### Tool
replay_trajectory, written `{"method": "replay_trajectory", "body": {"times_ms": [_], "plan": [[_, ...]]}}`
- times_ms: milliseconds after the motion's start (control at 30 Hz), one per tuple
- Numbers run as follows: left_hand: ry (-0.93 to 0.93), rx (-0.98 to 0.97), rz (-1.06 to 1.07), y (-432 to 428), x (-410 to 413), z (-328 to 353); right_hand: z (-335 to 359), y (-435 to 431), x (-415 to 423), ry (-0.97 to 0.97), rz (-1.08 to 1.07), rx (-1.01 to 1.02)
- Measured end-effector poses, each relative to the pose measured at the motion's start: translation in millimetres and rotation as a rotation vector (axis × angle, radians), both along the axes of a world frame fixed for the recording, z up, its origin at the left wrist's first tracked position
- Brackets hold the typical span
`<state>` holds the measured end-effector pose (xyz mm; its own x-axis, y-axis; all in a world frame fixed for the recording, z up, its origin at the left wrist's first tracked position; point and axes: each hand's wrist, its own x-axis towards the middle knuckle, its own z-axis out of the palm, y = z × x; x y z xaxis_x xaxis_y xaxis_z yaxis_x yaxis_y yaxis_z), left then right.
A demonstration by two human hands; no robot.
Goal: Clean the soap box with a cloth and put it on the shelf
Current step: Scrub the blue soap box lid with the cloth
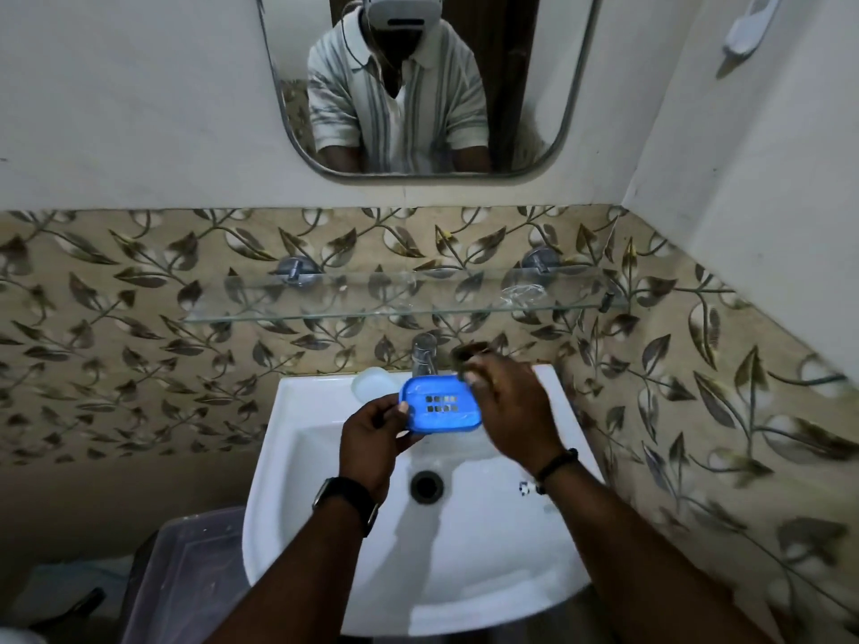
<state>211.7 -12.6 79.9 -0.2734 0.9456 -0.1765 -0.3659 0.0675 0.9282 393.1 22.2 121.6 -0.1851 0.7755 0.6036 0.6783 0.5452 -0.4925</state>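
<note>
The left hand (pixel 379 432) pinches the left end of the blue soap box (pixel 440 403), fingers curled shut on its rim, holding it above the sink (pixel 297 457). The right hand (pixel 506 402) is closed around a dark cloth (pixel 467 354) at the box's far right corner. The glass shelf (pixel 325 313) lies beyond both hands.

A white sink (pixel 334 541) sits below a chrome tap (pixel 424 353); a mirror (pixel 564 113) hangs on the far wall, a translucent bin (pixel 186 578) near left.
</note>
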Motion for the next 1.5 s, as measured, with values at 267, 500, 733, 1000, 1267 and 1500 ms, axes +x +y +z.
{"method": "replay_trajectory", "body": {"times_ms": [267, 500, 733, 1000, 1267, 1500], "plan": [[0.033, 0.052, -0.090, -10.1, -5.4, 16.5, -12.9, -23.6, -38.9, -0.458, 0.069, 0.056], [0.021, 0.112, -0.051, -21.1, -16.9, 22.0, 2.9, -16.6, -30.4, -0.669, -0.200, 0.146], [0.030, 0.127, -0.089, -24.7, -24.5, 22.5, 11.7, -32.9, -69.3, -0.329, -0.124, -0.051], [-0.041, 0.149, -0.009, -25.6, -42.9, 29.5, 33.8, -19.7, -42.2, -0.820, -0.098, 0.068], [-0.093, 0.138, 0.047, -26.4, -40.0, 28.4, 26.6, -44.6, -74.1, -0.482, -0.059, -0.118], [-0.050, 0.131, 0.014, -27.0, -47.1, 25.8, 28.6, -42.3, -74.9, -0.474, 0.237, -0.188]]}}
